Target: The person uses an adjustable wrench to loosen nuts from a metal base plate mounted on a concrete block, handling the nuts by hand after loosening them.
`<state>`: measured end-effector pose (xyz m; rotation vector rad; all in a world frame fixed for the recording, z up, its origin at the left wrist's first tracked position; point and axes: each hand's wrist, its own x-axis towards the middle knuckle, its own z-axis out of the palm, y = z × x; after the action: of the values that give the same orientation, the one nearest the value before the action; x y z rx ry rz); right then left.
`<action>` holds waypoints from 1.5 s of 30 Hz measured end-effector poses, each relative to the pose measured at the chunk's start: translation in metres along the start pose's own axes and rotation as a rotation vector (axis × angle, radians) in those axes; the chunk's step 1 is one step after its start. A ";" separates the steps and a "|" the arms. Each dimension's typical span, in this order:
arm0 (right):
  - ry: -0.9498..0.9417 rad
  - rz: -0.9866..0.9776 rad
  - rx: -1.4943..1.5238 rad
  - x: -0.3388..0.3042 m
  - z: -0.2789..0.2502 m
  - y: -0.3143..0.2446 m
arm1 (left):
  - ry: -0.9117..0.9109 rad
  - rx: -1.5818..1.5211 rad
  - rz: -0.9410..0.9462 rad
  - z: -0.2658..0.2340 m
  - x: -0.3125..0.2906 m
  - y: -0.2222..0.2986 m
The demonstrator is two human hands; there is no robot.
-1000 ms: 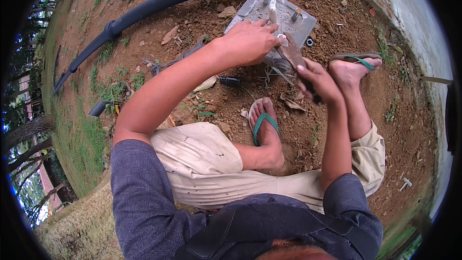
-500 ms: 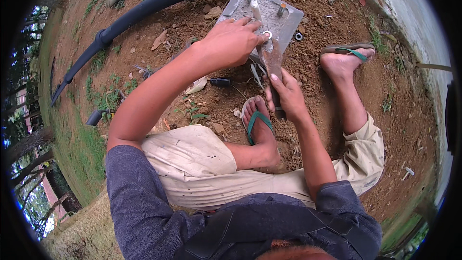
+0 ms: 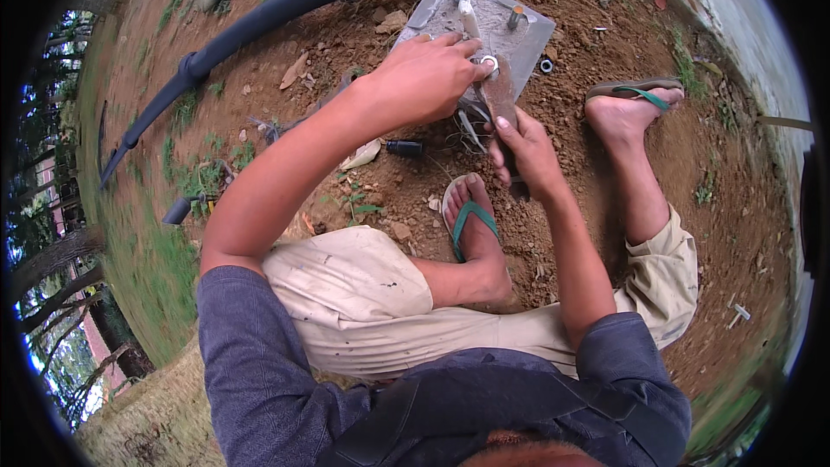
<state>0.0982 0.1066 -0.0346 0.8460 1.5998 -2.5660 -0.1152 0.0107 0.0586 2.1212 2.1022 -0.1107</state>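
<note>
A square grey concrete block (image 3: 533, 30) with a pale rim lies on the dirt. Two metal bolts (image 3: 515, 17) stick up from its top, and a short whitish piece (image 3: 469, 14) stands between them. My left hand (image 3: 432, 69) reaches over the block, fingers stretched out across its surface. Its thumb touches a pale metal ring (image 3: 490, 61); whether the ring sits on a bolt is hard to see. My right hand (image 3: 530, 151) grips a rusty flat metal tool (image 3: 499, 97), whose upper end lies against the block beside the ring. I cannot make out the tool's kind.
A loose nut (image 3: 545, 66) lies right of the block. Behind runs a thick black pipe (image 3: 285, 24). A small black cylinder (image 3: 404, 148) and wires (image 3: 469, 131) lie nearer. My sandalled feet (image 3: 474, 223) flank the work area; a pale wall (image 3: 735, 26) borders the right.
The whole view has shifted slightly, moving the scene a little to the right. Both hands keep nearly the same places at the block, the right still gripping the rusty tool.
</note>
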 end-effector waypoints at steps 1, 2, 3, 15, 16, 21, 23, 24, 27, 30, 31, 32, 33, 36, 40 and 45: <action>-0.071 0.032 -0.034 0.001 -0.017 -0.009 | 0.015 0.000 0.005 0.001 -0.001 0.000; -0.139 0.082 -0.133 0.004 -0.035 -0.023 | 0.006 -0.005 -0.001 0.002 -0.001 -0.001; -0.201 0.130 -0.234 0.009 -0.053 -0.038 | 0.001 -0.011 0.000 0.001 0.000 -0.001; -0.012 0.050 -0.051 -0.026 -0.008 0.006 | -0.063 -0.048 -0.021 -0.007 0.001 0.000; 0.018 0.012 -0.002 -0.027 0.008 0.015 | -0.068 -0.051 -0.031 -0.008 -0.001 -0.001; 0.199 -0.161 0.215 -0.011 0.061 0.035 | -0.042 -0.041 -0.005 -0.005 0.006 0.001; 0.252 -0.188 0.252 -0.003 0.075 0.035 | -0.034 -0.030 0.001 -0.005 0.008 0.002; 0.281 -0.198 0.269 0.000 0.081 0.036 | -0.031 -0.030 0.002 -0.005 0.008 0.003; 0.317 -0.210 0.283 0.007 0.090 0.030 | -0.071 -0.045 -0.018 -0.012 0.006 0.004; 0.319 -0.216 0.260 0.012 0.090 0.025 | -0.072 -0.045 -0.013 -0.009 0.004 0.003; 0.313 -0.219 0.252 0.013 0.090 0.024 | -0.061 -0.040 -0.009 -0.008 0.003 0.001; 0.302 -0.213 0.248 0.013 0.088 0.025 | -0.050 -0.041 -0.001 -0.006 0.004 0.000; 0.288 -0.205 0.243 0.013 0.084 0.026 | -0.040 -0.043 0.002 -0.005 0.003 0.000; 0.231 -0.162 0.186 0.010 0.068 0.025 | -0.019 -0.045 0.012 -0.001 0.003 -0.001; 0.090 -0.068 0.058 0.005 0.023 0.018 | -0.014 -0.034 0.006 0.003 0.005 -0.001; -0.275 0.189 -0.430 0.023 -0.086 -0.073 | -0.040 -0.041 -0.008 -0.001 0.006 -0.001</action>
<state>0.0966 0.2196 -0.0130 0.5466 1.7832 -1.9964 -0.1159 0.0164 0.0583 2.0704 2.0723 -0.1093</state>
